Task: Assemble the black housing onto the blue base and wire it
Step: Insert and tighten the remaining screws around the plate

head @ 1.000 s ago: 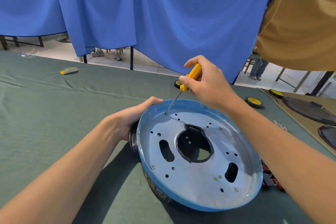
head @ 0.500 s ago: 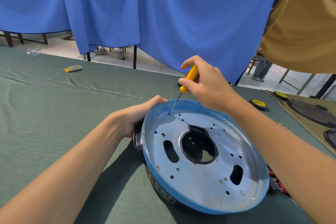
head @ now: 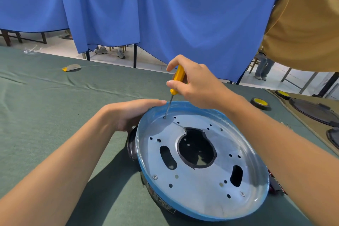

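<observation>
Blue base point(head: 211, 218) sits on the black housing point(head: 131, 146) on the table point(head: 55, 106), and the left hand point(head: 132, 113) still grips its rim. The fingers of the right hand point(head: 198, 86) pinch the yellow screwdriver point(head: 178, 79), which now stands steeper than a second ago. Its tip stays in the screw point(head: 164, 116) just beside the left fingertips. Fastening seems to be still under way, with wiring not yet begun.

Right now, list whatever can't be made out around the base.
All in the head view:
1. Housing: mostly hidden under the base; only a dark edge shows.
2. Screwdriver tip: too small to tell whether a screw sits there.
3. Red wires: mostly covered by the right forearm and the rim.
4. Label on the side: blurred, unreadable.
</observation>
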Motion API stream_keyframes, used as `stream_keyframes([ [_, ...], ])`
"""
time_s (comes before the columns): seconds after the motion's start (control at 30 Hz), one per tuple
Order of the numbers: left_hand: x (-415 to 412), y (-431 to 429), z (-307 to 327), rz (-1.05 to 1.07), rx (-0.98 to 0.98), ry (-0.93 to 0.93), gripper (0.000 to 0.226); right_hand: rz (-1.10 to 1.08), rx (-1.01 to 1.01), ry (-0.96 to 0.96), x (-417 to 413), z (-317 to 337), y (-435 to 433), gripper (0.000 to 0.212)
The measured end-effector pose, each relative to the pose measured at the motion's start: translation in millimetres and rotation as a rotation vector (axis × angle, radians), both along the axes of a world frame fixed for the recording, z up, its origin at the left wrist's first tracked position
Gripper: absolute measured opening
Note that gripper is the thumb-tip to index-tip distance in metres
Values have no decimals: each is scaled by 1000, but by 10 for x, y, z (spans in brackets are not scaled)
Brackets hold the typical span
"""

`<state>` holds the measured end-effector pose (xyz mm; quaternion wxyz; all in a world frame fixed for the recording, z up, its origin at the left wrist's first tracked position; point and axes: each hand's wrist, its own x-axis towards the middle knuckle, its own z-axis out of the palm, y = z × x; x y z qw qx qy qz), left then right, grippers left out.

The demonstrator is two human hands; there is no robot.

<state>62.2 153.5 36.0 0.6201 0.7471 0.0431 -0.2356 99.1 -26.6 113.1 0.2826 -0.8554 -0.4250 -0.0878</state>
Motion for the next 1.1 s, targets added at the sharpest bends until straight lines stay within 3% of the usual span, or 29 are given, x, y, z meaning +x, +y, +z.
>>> stream_keyframes([
  [0.53,-39,-29,95,31,292,-57,49,19,-33,-17,-21,-58,33,19],
  [0.63,-18,-26,93,76,304,-182,41,41,-77,-8,-49,-7,19,18],
  [0.83,-3,22,186,143,276,-517,4,-27,-149,5,-69,67,1,13],
  [1.1,4,-95,167,31,371,-671,12,-297,-259,-249,-119,61,205,18],
])
